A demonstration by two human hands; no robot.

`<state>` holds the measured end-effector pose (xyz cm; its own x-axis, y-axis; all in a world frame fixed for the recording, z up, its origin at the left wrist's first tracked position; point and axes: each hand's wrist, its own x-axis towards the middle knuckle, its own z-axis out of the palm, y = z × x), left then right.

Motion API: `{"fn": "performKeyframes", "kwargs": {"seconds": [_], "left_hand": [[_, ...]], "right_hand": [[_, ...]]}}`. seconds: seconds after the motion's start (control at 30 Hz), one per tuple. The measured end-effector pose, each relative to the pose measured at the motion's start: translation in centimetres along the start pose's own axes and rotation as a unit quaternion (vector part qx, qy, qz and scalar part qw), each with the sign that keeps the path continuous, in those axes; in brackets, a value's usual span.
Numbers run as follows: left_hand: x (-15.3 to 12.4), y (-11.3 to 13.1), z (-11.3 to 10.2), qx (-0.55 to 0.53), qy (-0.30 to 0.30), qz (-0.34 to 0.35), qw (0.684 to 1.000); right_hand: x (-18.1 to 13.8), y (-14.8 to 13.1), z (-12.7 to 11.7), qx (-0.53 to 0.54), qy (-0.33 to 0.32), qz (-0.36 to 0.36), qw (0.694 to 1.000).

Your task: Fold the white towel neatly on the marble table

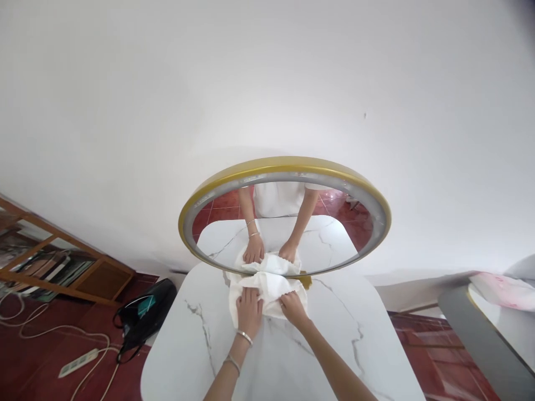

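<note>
A white cloth (267,285) lies bunched on the white marble table (196,345), right against the foot of a round gold-framed mirror (284,165). My left hand (249,312) rests flat on the cloth's near left part, fingers stretched forward; two bracelets sit on that wrist. My right hand (293,308) lies on the cloth's near right edge, fingers curled into the fabric. The mirror shows the reflection of both hands and the cloth.
A white wall stands behind the mirror. On the red tiled floor at the left are a black bag (144,316), a white power strip (78,362) with cables and a wooden shelf (62,267). Another table edge (480,328) with a pink thing is at the right.
</note>
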<state>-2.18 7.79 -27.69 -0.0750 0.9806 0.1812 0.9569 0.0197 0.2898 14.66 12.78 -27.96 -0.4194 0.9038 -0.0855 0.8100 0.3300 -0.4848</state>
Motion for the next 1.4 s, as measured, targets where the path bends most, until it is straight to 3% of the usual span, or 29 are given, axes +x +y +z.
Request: {"fn": "performKeyframes", "kwargs": {"seconds": [0.1, 0.2, 0.33, 0.47, 0.67, 0.73, 0.8, 0.93, 1.03, 1.13, 1.3, 1.4], "left_hand": [[-0.2, 4.6, 1.6, -0.034, -0.016, 0.032, 0.999], [0.4, 8.8, 2.7, -0.046, -0.026, 0.011, 0.999], [1.1, 10.7, 3.1, -0.037, -0.037, -0.017, 0.999], [-0.5, 9.1, 2.4, -0.056, -0.036, 0.032, 0.997], [-4.6, 6.4, 0.0, -0.147, -0.099, 0.047, 0.983], [-4.6, 5.7, -0.8, -0.181, -0.103, 0.039, 0.977], [-3.6, 5.4, -1.4, -0.196, -0.063, 0.037, 0.978], [-0.3, 5.7, -1.4, -0.168, 0.015, 0.071, 0.983], [1.2, 5.7, -1.0, -0.158, 0.016, 0.072, 0.985], [0.9, 4.3, -0.6, -0.165, 0.034, 0.049, 0.984], [-1.0, 0.4, -0.7, -0.169, 0.045, -0.003, 0.985], [-0.8, -0.8, -0.6, -0.187, 0.034, -0.041, 0.981]], "right_hand": [[-1.3, 3.8, -2.0, 0.016, 0.052, 0.042, 0.998], [-1.6, 6.9, -4.0, 0.046, 0.111, 0.052, 0.991], [-1.1, 8.0, -4.6, 0.089, 0.155, 0.057, 0.982], [-2.6, 6.8, -3.1, 0.124, 0.173, 0.077, 0.974], [-9.3, 6.1, -2.0, 0.188, 0.133, 0.069, 0.971], [-11.0, 6.7, -2.5, 0.222, 0.149, 0.092, 0.959], [-11.8, 7.1, -3.2, 0.219, 0.200, 0.113, 0.948], [-10.5, 6.6, -4.3, 0.086, 0.265, 0.056, 0.959], [-8.9, 5.2, -4.1, -0.002, 0.233, 0.005, 0.972], [-8.1, 4.6, -3.3, -0.067, 0.203, -0.025, 0.977], [-8.0, 5.3, -2.4, -0.004, 0.207, -0.004, 0.978], [-7.6, 5.7, -2.6, 0.054, 0.217, 0.034, 0.974]]}}
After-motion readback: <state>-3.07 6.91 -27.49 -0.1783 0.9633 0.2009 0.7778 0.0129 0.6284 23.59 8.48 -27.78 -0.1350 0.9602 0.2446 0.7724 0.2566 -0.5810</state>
